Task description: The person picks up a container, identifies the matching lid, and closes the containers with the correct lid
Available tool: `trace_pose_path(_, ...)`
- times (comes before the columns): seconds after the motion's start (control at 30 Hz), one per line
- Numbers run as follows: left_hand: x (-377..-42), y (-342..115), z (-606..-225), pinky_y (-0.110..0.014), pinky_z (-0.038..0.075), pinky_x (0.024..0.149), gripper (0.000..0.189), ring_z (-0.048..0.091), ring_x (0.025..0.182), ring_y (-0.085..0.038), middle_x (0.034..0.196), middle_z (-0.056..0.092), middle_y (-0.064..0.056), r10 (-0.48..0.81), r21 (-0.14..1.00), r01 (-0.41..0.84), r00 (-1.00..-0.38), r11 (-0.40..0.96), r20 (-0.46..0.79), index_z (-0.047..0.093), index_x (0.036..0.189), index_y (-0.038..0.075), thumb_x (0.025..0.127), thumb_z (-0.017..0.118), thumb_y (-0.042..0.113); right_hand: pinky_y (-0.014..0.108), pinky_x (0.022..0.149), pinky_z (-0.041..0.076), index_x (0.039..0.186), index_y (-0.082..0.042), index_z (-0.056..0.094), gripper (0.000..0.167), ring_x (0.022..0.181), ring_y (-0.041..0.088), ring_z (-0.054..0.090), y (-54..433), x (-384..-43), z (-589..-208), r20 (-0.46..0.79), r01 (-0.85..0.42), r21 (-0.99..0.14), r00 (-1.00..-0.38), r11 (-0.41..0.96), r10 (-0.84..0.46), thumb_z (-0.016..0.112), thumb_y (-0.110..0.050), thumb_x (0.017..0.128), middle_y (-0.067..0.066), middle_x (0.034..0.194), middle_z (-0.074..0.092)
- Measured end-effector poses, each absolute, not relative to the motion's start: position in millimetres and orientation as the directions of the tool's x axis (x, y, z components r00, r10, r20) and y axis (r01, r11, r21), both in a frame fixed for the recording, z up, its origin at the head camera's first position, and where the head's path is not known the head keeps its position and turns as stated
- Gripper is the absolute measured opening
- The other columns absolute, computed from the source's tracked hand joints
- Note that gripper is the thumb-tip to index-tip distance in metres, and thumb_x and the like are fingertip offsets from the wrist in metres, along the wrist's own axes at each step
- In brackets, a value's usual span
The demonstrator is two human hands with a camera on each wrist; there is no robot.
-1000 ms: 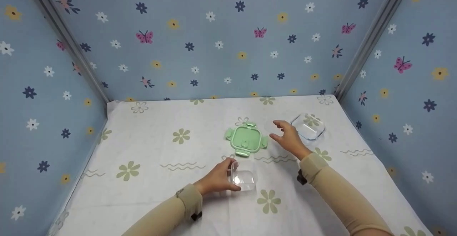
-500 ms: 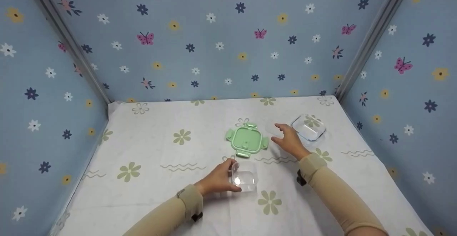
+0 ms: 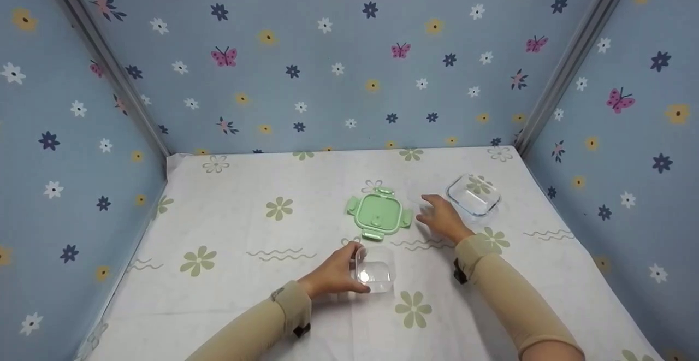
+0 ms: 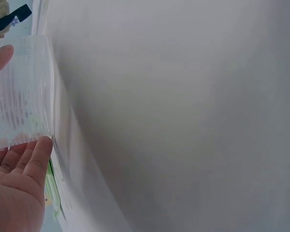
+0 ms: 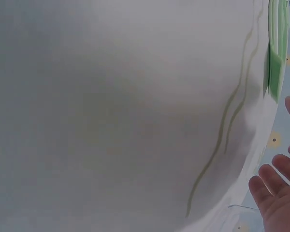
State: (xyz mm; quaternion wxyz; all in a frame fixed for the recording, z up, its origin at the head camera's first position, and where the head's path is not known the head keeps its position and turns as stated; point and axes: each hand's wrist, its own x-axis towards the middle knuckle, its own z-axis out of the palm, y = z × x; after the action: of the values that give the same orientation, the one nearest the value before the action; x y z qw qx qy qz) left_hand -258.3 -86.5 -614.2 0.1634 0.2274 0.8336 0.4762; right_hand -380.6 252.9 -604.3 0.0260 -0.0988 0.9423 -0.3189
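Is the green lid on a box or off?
Off. The green lid lies flat on the tablecloth, apart from the glass dish and the clear box.

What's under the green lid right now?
The white patterned tablecloth shows around the green lid, so it appears to rest on that; anything beneath its panel is covered.

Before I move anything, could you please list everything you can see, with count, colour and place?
Ribbed container: one, clear, in the left hand
Lid: one, green, four side clips, beyond that container
Open container: one, clear, right rear of table
Faint item: apparently one, clear, beyond the right fingertips; shape unclear
Cloth: one, white, green-patterned, under everything
Panels: three, blue, patterned, around the table
Posts: two, grey, rear corners
Wrist devices: two, black, one per wrist
Sleeves: two, beige
Left hand: one, gripping
Right hand: one, open
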Motion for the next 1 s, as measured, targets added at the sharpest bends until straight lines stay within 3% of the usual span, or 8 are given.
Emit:
trace_pose_path(0.43,-257.8,-87.1,-612.9,-0.053,0.05,0.12,0.089,0.063,0.136,-0.039,0.143,0.063,-0.017,0.535,0.866,0.226,-0.843,0.445,-0.056,0.051,0.142,0.006,0.071,0.101,0.026,0.06,0.132,0.03,0.155,0.008,0.05,0.06,0.155,0.051,0.041,255.9,-385.5,-615.3,-0.078,-0.167,-0.54,-0.966,0.825,-0.246,0.066,-0.019,0.104,0.033,0.164,0.046)
trace_pose_path(0.73,-258.0,-86.6,-613.0,-0.05,0.052,0.118,0.09,0.064,0.135,-0.039,0.144,0.062,-0.018,0.545,0.862,0.24,-0.837,0.447,-0.05,0.05,0.144,0.005,0.072,0.1,0.024,0.062,0.121,0.043,0.143,0.01,0.063,0.047,0.138,0.052,0.055,257.7,-382.5,-617.9,-0.016,-0.229,-0.511,-0.961,0.829,-0.275,0.062,-0.015,0.104,0.031,0.145,0.059)
trace_pose_path(1.0,-258.5,-86.8,-612.9,-0.05,0.053,0.117,0.09,0.065,0.133,-0.038,0.142,0.063,-0.017,0.549,0.856,0.251,-0.835,0.452,-0.044,0.051,0.142,0.004,0.071,0.1,0.026,0.057,0.116,0.049,0.129,0.007,0.073,0.034,0.127,0.043,0.062,260.0,-381.4,-616.6,-0.05,-0.154,-0.52,-0.976,0.84,-0.211,0.065,-0.012,0.103,0.023,0.127,0.068)
